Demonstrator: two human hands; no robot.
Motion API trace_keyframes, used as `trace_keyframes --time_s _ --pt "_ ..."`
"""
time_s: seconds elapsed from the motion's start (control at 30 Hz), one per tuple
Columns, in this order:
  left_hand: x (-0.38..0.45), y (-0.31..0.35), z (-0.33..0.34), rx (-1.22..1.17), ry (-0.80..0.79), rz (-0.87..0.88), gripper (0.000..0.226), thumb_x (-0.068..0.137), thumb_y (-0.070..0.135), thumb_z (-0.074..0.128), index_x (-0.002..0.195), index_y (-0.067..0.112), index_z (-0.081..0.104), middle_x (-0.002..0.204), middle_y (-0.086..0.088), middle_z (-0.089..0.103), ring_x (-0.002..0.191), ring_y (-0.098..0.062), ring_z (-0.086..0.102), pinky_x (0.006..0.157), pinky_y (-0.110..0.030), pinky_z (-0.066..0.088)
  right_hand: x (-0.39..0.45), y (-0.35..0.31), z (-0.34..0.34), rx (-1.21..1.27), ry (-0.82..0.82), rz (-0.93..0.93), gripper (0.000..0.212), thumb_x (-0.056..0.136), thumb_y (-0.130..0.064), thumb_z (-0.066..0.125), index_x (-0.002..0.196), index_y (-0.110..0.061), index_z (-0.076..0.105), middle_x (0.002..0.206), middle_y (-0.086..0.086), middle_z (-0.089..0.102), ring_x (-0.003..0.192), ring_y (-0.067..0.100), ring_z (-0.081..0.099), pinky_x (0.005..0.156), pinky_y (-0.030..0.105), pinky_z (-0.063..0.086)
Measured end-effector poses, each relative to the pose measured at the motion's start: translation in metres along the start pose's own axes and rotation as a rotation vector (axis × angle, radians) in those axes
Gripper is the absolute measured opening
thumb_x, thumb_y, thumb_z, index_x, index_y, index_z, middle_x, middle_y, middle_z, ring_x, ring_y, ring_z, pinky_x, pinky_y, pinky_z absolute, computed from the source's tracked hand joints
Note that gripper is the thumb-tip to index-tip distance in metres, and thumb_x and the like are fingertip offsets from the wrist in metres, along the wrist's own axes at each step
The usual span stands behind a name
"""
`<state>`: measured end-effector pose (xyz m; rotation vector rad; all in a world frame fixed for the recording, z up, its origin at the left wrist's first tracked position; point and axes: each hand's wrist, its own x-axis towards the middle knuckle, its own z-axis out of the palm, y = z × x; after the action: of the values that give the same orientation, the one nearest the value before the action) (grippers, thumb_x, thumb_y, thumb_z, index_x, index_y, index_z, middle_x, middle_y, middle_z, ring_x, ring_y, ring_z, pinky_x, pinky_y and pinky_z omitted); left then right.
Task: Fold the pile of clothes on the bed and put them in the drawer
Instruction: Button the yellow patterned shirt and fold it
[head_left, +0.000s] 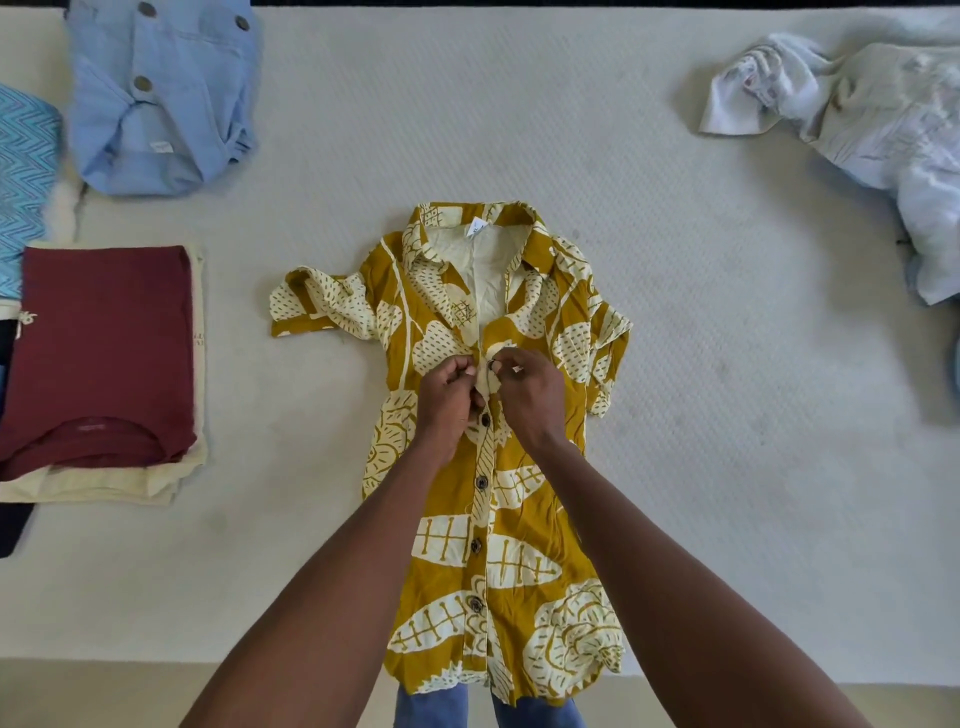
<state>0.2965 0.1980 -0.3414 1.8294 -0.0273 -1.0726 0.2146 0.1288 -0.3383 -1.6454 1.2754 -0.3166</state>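
Nearest the camera, two bare forearms are seen reaching forward over the hem of a mustard and cream printed shirt (524, 519), which is spread face up, collar away from the person, on the pale quilted bed (701, 338). The lower front of the shirt is buttoned: several dark buttons are seen fastened down the placket below the hands. The collar and upper chest are left open, and the shirt itself has not yet been folded.

To the left, finished work is laid out: a folded maroon top (104, 353) is stacked on a folded cream garment (104, 486), a folded light blue buttoned garment (161, 93) lies beyond it, and a blue zigzag-patterned piece (23, 182) is cut by the frame edge. At the far right, a crumpled heap of white clothes (857, 114) is left unfolded. No drawer is in view, so the putting-away step is judged not to have begun; the task is taken to be roughly midway.

The left hand (449, 387) is curled closed, its fingertips pinching the left edge of the placket at chest height. The right hand (522, 382) is likewise curled, with thumb and forefinger pinched on the opposite edge, seemingly at a button; the button itself is too hidden to be made out. The two hands are almost touching, and a further fastening is judged to be in hand.
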Motion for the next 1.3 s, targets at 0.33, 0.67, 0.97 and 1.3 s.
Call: trace_keyframes --time_s 0.33,0.67,0.97,1.3 --pt "0.001 0.002 -0.001 -0.138 -0.077 -0.048 0.005 0.093 0.011 0.066 0.097 0.013 0.065 0.071 -0.006 0.065 0.054 -0.010 0.054 0.049 -0.023 0.044 0.003 0.001 0.005 -0.109 0.023 0.029 0.016 0.090 -0.006 0.052 0.093 -0.006 0.068 0.094 0.008 0.061 0.084 0.019 0.055 0.072 0.029 0.042" --pt "0.004 0.000 -0.004 -0.207 -0.068 -0.079 0.010 0.094 0.009 0.060 0.092 0.015 0.068 0.063 -0.006 0.064 0.050 -0.012 0.053 0.048 -0.023 0.043 0.006 -0.002 0.006 -0.080 -0.041 -0.067 0.019 0.092 -0.005 0.047 0.084 -0.018 0.058 0.088 0.002 0.062 0.080 0.016 0.053 0.066 0.031 0.041" --pt "0.008 -0.002 -0.002 -0.275 -0.063 -0.129 0.018 0.091 0.014 0.067 0.105 0.004 0.073 0.066 -0.006 0.064 0.053 -0.011 0.055 0.050 -0.023 0.042 0.009 0.001 0.006 -0.088 -0.017 -0.060 0.013 0.092 -0.008 0.052 0.090 -0.012 0.065 0.089 0.004 0.064 0.081 0.019 0.057 0.069 0.037 0.047" --pt "0.010 0.006 -0.010 -0.276 -0.129 -0.165 0.007 0.090 0.008 0.065 0.090 0.006 0.072 0.074 -0.007 0.070 0.055 -0.014 0.061 0.047 -0.024 0.042 0.011 -0.002 0.005 -0.029 -0.032 -0.008 0.019 0.088 -0.003 0.052 0.083 -0.014 0.067 0.080 0.003 0.065 0.073 0.016 0.057 0.063 0.031 0.045"
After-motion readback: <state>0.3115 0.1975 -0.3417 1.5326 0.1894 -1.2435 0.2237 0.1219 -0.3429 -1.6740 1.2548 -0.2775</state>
